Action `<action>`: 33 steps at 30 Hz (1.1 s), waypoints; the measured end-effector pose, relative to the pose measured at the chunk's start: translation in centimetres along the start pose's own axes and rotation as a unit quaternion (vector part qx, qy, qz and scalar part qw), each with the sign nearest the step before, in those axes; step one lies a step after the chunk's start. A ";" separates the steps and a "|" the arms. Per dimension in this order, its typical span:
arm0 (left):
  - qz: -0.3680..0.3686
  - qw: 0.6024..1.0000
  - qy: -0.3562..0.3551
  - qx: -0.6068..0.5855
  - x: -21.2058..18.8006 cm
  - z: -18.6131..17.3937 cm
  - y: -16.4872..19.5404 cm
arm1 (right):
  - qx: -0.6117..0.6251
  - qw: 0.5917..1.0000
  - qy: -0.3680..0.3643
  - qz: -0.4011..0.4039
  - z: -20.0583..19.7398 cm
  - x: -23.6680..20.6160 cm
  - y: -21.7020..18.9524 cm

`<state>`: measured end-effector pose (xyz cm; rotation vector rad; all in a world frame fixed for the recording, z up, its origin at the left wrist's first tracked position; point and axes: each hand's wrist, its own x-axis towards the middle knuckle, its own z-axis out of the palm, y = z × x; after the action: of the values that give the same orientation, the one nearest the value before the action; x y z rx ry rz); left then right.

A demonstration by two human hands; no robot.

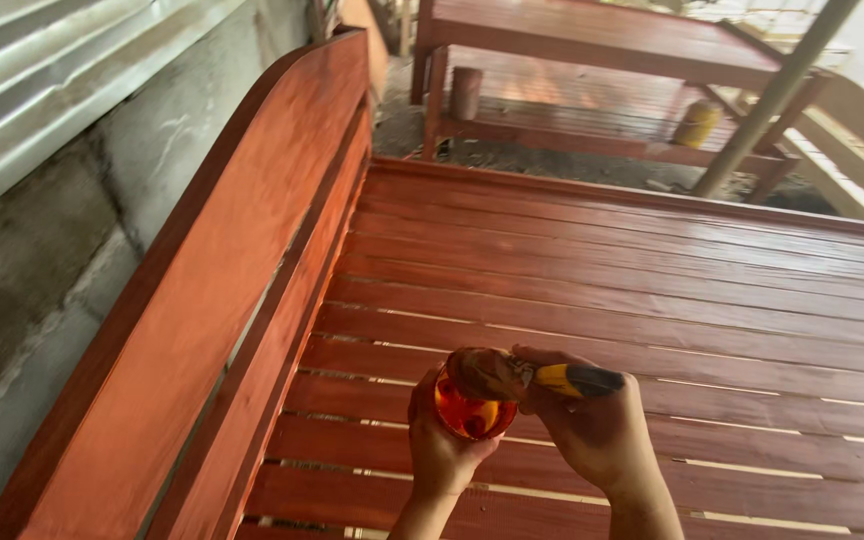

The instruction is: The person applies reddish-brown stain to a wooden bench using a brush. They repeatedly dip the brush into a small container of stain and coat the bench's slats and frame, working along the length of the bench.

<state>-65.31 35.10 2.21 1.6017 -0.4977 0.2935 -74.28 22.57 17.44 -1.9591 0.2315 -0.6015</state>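
Observation:
My left hand grips a small clear cup of orange-red varnish from below and behind. My right hand holds a paintbrush with a yellow and black handle; its brown bristles lie across the cup's rim. Both hands hover over the slats of a red-brown varnished wooden bed frame. The glossy headboard rises to the left of the hands.
A grey concrete wall with corrugated metal above runs along the left. Beyond the bed's far edge stands another varnished wooden frame with a brown can and a yellow container on its lower slats. A grey pole leans at right.

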 end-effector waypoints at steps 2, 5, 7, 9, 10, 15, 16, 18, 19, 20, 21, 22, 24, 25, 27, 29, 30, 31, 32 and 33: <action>0.008 1.000 0.019 0.022 0.1 -0.9 0.1 | -0.080 0.996 -0.026 -0.022 1.2 0.2 -0.7; 0.010 0.998 0.047 0.037 -0.2 -1.7 0.3 | -0.207 0.976 -0.072 0.006 3.1 0.5 -1.1; 0.037 0.996 0.066 0.048 -0.3 -2.0 0.3 | -0.254 0.957 -0.121 0.075 4.4 0.7 -1.0; 0.070 0.994 0.066 0.052 -0.4 -2.5 0.5 | -0.278 0.949 -0.145 0.034 5.7 0.8 -1.0; 0.087 0.993 0.067 0.054 -0.4 -2.7 0.6 | -0.291 0.944 -0.156 0.012 6.2 0.8 -1.1; 0.098 0.992 0.072 0.044 -0.1 -2.8 0.7 | -0.353 0.919 -0.169 0.041 7.1 0.7 -2.3; 0.094 0.991 0.078 0.046 0.1 -2.6 0.6 | -0.363 0.915 -0.170 0.053 6.9 0.7 -2.5; 0.074 0.993 0.071 0.053 0.4 -2.0 0.3 | -0.334 0.933 -0.105 0.085 6.0 0.6 -2.5; 0.067 0.994 0.069 0.056 0.5 -1.7 0.2 | -0.320 0.940 -0.072 0.098 5.5 0.6 -2.3; 0.061 0.994 0.062 0.060 0.6 -1.4 0.1 | -0.320 0.940 -0.050 0.102 5.0 0.6 -1.8; 0.055 0.995 0.055 0.066 0.6 -1.1 0.0 | -0.320 0.941 -0.030 0.106 4.5 0.6 -1.1; 0.049 0.995 0.049 0.074 0.6 -0.9 -0.1 | -0.319 0.941 -0.011 0.110 4.1 0.5 -0.2; 0.047 0.995 0.039 0.079 0.6 -0.3 -0.2 | -0.150 0.986 0.035 0.055 3.9 0.7 2.1; 0.048 0.995 0.038 0.083 0.7 0.0 -0.3 | -0.062 0.996 0.056 0.025 3.8 0.8 3.4; 0.049 0.993 0.026 0.102 0.9 0.7 -0.5 | -0.035 0.990 0.100 0.091 3.5 0.8 6.2; 0.029 0.994 0.023 0.102 1.2 1.5 -1.0 | 0.023 0.981 0.142 0.131 3.1 0.9 9.2; 0.006 0.996 0.026 0.090 1.4 2.1 -1.4 | 0.065 0.975 0.162 0.140 2.7 0.9 10.8; -0.018 0.996 0.030 0.077 1.3 2.7 -1.7 | 0.107 0.966 0.181 0.151 2.1 1.0 12.4; -0.036 0.998 0.013 0.054 1.3 3.2 -2.3 | 0.130 0.957 0.195 0.173 1.5 1.4 14.2; -0.052 0.998 -0.003 0.031 1.5 3.8 -2.9 | 0.154 0.946 0.207 0.194 0.9 2.2 16.2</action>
<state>-63.05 31.20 -0.01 1.6829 -0.4123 0.2264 -70.27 15.03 3.50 -1.4184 0.7238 -0.7313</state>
